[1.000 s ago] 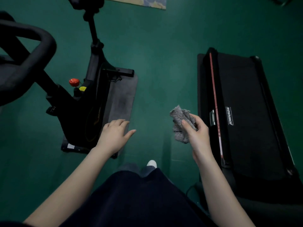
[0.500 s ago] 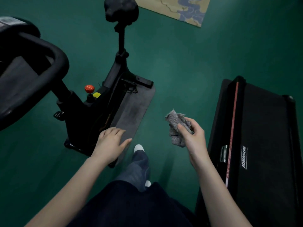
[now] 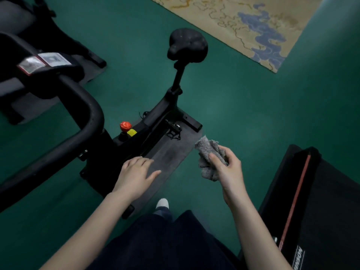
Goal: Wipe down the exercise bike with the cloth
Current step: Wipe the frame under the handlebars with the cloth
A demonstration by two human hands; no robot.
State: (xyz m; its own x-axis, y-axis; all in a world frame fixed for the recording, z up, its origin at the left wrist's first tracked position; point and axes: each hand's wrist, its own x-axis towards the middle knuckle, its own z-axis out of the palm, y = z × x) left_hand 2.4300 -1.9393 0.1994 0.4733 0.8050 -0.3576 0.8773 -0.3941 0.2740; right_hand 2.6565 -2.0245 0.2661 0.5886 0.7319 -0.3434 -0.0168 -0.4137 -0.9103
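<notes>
A black exercise bike (image 3: 148,125) stands on a dark mat (image 3: 171,152) left of centre, its saddle (image 3: 187,44) up at the middle and its curved handlebar (image 3: 78,114) sweeping across the left. A red knob (image 3: 125,125) sits on the frame. My right hand (image 3: 228,170) grips a crumpled grey cloth (image 3: 209,156), held in the air just right of the mat. My left hand (image 3: 136,176) hovers flat, fingers relaxed, over the mat's near part beside the bike's base, holding nothing.
A black treadmill (image 3: 319,211) with a red stripe lies at the lower right. A tan and blue rug (image 3: 253,26) is at the top right on the green floor (image 3: 243,106). Another machine (image 3: 39,61) stands at the upper left. My white-toed foot (image 3: 162,203) is below the mat.
The view has swung up and right, bringing the saddle and rug into sight. Both hands stay raised in much the same pose, the cloth still in my right hand.
</notes>
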